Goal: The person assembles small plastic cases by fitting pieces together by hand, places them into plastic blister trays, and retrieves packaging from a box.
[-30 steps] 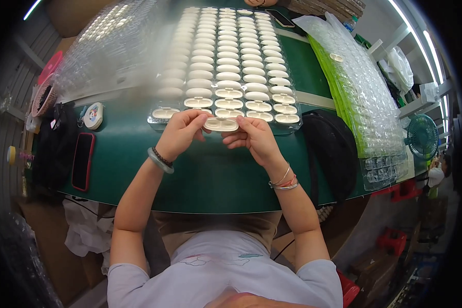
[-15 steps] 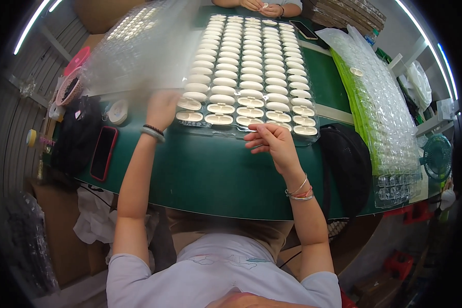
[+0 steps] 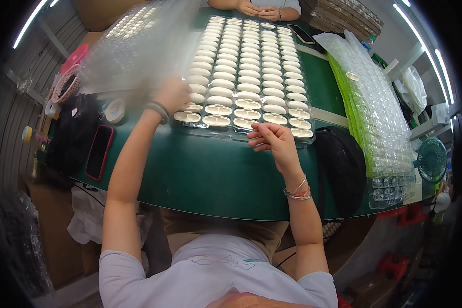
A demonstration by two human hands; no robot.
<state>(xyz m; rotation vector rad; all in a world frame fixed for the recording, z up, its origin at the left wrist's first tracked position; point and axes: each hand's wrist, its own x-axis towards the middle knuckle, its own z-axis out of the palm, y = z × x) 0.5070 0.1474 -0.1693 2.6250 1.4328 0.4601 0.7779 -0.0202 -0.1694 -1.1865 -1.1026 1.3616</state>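
A clear plastic tray holds columns of cream oval cases. Most of them show smooth domed tops, while those in the front rows show hollow compartments, such as the hollow case. My left hand, wearing a dark and a grey band, reaches over the tray's left edge beside the nearer cases of the leftmost column. Blur hides what its fingers do. My right hand hovers at the front edge, fingers loosely bent and apart, the fingertips by a front-row case. I see nothing held in it.
Hazy clear plastic sheeting lies left of the tray. A red-edged phone and a white roll sit on the green table. To the right are a black bag and stacked clear trays. Across the table are another person's hands.
My left hand has moved a little farther forward and right, onto the second case from the front in the leftmost column. My right hand has hardly moved. The other person's hands have shifted slightly.
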